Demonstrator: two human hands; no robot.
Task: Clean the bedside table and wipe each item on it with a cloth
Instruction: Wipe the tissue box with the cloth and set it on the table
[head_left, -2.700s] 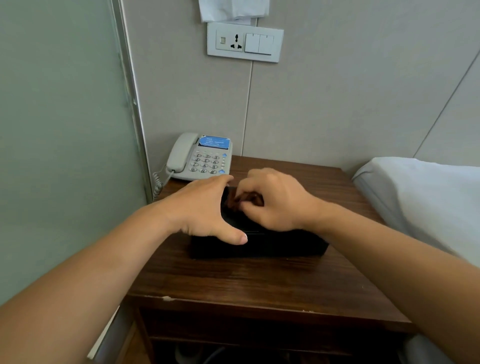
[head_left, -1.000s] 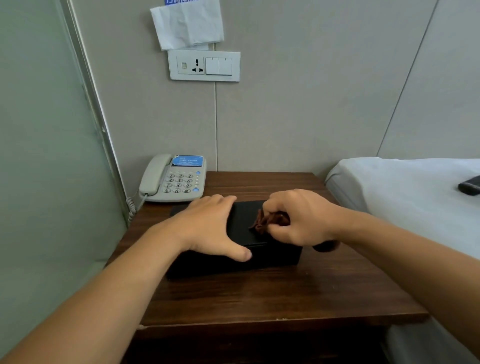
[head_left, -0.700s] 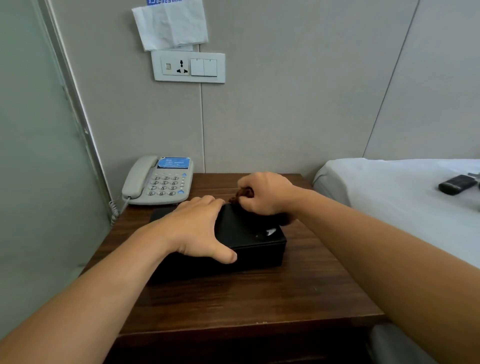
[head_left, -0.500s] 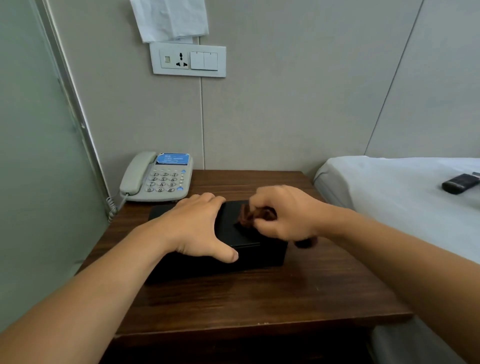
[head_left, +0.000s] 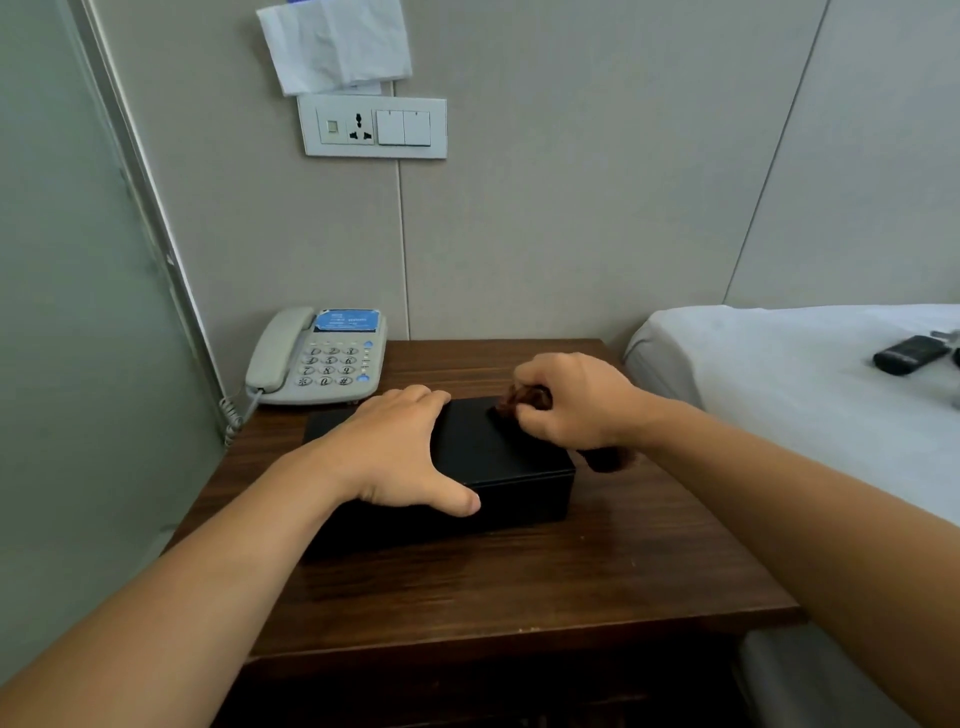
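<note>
A black box (head_left: 498, 467) lies in the middle of the dark wooden bedside table (head_left: 519, 582). My left hand (head_left: 400, 452) rests flat on the box's left half, fingers straight, thumb down over its front edge. My right hand (head_left: 576, 400) grips a bunched dark brown cloth (head_left: 519, 399) and presses it on the box's top near the far right corner. A tail of the cloth hangs below my wrist at the box's right end. A grey telephone (head_left: 322, 358) sits at the table's back left.
A wall socket and switch plate (head_left: 374, 127) hangs above the table, with a white paper (head_left: 337, 41) tucked over it. A frosted glass panel (head_left: 78, 312) borders the left. A white bed (head_left: 810, 395) stands on the right with a black remote (head_left: 909, 354) on it.
My right hand has rubbed the cloth back and forth over the right half of the box's top, now at the far right corner. My left hand has stayed on the box.
</note>
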